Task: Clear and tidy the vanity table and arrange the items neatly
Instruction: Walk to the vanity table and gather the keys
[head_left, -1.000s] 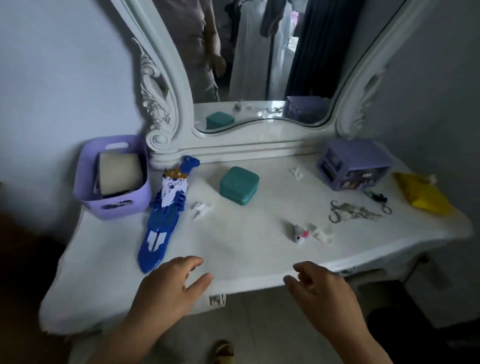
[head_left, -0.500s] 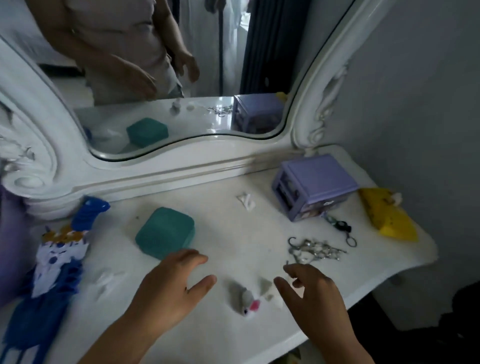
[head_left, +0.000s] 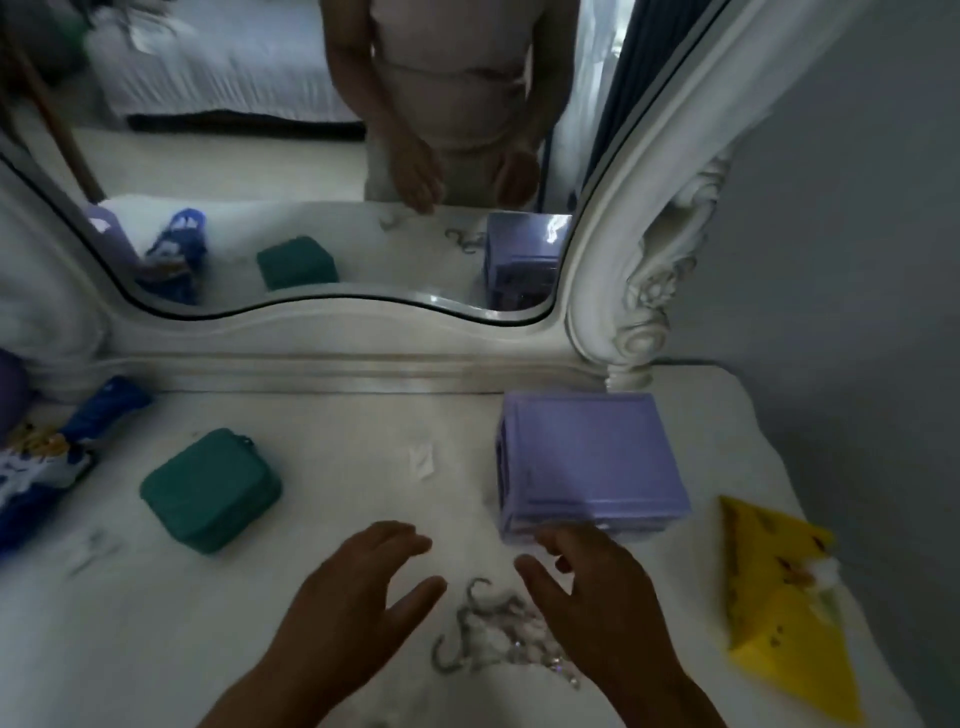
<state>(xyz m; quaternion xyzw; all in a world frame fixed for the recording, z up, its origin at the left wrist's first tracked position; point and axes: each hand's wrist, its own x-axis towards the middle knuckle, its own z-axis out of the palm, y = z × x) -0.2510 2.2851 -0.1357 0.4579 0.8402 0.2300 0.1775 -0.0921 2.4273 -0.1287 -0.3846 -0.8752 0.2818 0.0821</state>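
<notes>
On the white vanity table (head_left: 332, 426) a tangle of silver hooks and chain (head_left: 493, 631) lies between my two hands. My left hand (head_left: 353, 613) hovers open just left of it, fingers spread. My right hand (head_left: 592, 603) hovers open to its right, fingertips close to the front of the purple drawer box (head_left: 592, 462). A teal case (head_left: 210, 488) sits at the left. A blue and white toy (head_left: 47, 462) lies at the far left edge. A yellow wedge-shaped piece (head_left: 779, 608) lies at the right.
A small white scrap (head_left: 421, 460) lies mid-table. The ornate white mirror frame (head_left: 639, 291) rises behind the table, and the mirror (head_left: 311, 156) reflects a person and a bed. A grey wall (head_left: 857, 208) stands at the right. Part of a purple basket (head_left: 10, 389) shows at the left edge.
The view has moved closer and to the right. Both hands have advanced over the table towards the silver hooks and the purple box; the small grey and white pieces are out of view.
</notes>
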